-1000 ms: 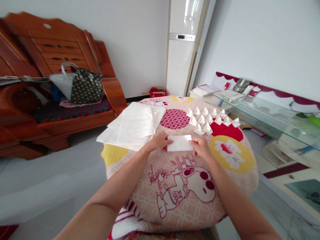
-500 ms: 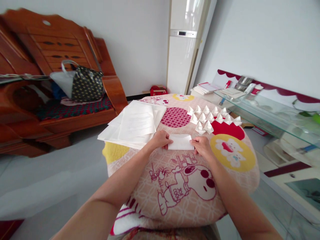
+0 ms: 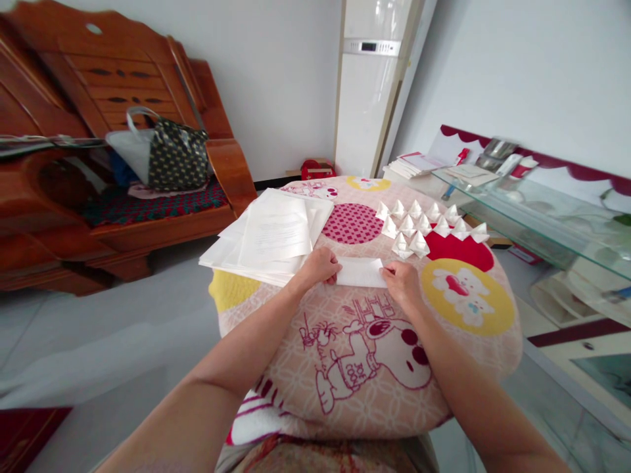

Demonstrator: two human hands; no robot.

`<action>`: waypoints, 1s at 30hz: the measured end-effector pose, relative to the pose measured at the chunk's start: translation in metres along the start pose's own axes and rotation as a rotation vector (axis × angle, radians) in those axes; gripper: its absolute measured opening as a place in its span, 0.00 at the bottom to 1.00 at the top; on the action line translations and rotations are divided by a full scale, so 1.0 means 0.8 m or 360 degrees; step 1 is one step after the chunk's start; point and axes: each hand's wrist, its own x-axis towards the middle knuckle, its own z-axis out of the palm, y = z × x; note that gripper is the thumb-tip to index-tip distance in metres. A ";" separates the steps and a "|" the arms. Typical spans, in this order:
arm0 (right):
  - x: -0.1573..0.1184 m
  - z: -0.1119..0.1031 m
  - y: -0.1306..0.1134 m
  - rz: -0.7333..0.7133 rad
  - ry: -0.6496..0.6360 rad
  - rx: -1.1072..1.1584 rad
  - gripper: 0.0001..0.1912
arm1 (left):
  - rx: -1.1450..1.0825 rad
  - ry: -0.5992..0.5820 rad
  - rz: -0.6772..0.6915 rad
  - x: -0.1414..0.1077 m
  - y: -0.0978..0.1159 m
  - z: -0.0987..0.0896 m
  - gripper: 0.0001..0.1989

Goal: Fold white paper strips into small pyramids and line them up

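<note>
A white folded sheet of paper (image 3: 361, 272) lies flat on the cloth-covered round table, stretched between my two hands. My left hand (image 3: 321, 265) is closed on its left end, fingers curled and thumb toward the edge. At the right end, my right hand (image 3: 401, 279) pinches the paper's edge. Just beyond and to the right stand several small folded paper boats (image 3: 407, 225) in loose rows. Left of my left hand, a stack of white sheets (image 3: 276, 230) spreads over the table; the top one bears faint print.
A patterned tablecloth (image 3: 365, 368) covers the table. To the right is a glass-topped stand (image 3: 542, 217) with papers and a metal container on it. A wooden bench (image 3: 123, 72) holding a dark patterned bag (image 3: 178, 156) is at the left. A tall white cabinet-like unit (image 3: 367, 98) stands behind.
The whole view has shifted slightly, so the scene sits a little higher and farther right. Both hands stay on the folded paper's ends, with little change in their grip.
</note>
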 end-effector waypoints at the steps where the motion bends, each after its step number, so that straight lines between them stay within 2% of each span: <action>1: 0.001 0.003 0.000 -0.0011 0.0016 -0.0033 0.13 | 0.0057 0.0037 0.0000 0.000 0.001 0.000 0.14; 7: 0.006 0.014 -0.001 0.0043 0.0045 -0.0142 0.11 | 0.0315 0.0219 -0.0033 0.004 0.002 0.005 0.13; 13: 0.008 0.017 0.003 -0.0031 0.0032 -0.0013 0.14 | 0.0421 0.0249 -0.0060 0.007 0.001 0.008 0.14; 22: 0.006 0.012 -0.003 -0.0205 -0.0058 -0.0218 0.14 | 0.0305 0.0224 -0.0087 0.007 0.001 0.006 0.12; 30: 0.006 0.011 -0.006 -0.0189 -0.0081 -0.0258 0.14 | 0.0207 0.0232 -0.0114 0.006 0.001 0.005 0.11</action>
